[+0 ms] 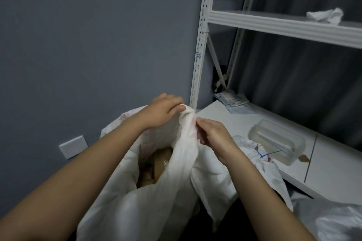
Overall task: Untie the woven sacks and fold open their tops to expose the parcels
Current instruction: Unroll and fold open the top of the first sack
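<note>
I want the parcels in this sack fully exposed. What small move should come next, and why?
Probably roll the bunched rim outward and down. The left hand and right hand both pinch the gathered top of the woven sack, whose mouth only partly shows the brown parcels.

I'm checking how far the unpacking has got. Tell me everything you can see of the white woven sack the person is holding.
The white woven sack stands upright in front of the person, of thin, crinkled fabric with faint pink marks near its top. Its mouth is partly open: brown cardboard parcels show inside. The rim's right side is bunched into a raised ridge, which the left hand grips at the top and the right hand pinches just below. Another white sack, tied with blue cord, lies against it on the right.
</note>
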Available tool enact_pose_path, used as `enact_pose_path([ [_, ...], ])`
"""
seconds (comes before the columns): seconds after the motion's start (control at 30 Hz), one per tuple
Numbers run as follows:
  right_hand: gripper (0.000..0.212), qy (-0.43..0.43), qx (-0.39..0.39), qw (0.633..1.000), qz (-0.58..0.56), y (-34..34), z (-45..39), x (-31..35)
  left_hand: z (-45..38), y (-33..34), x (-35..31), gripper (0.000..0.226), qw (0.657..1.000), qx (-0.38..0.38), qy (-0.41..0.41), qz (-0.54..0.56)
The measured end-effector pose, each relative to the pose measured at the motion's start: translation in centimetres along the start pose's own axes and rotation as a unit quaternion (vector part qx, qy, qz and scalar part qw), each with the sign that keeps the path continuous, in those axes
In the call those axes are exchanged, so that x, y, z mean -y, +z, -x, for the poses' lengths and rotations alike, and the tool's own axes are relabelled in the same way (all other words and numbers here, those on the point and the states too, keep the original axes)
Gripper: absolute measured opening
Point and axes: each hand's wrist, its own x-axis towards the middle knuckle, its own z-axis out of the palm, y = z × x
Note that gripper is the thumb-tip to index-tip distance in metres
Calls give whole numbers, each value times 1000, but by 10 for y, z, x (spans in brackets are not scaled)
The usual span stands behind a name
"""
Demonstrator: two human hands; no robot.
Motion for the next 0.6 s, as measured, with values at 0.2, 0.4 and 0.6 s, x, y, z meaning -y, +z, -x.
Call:
enact_pose_path([
  [0.2,18,-1,-6,1000,29,11,-10,13,-7,-18,-15,25,992,-80,-78,-64],
  [0.4,10,76,-7,987,-144,29,-61,39,44,-33,-52,57,953,-84,-284,59],
  [0.6,6,88,-2,961,-263,59,-88,60,56,-42,-37,18,952,-73,-279,-103],
])
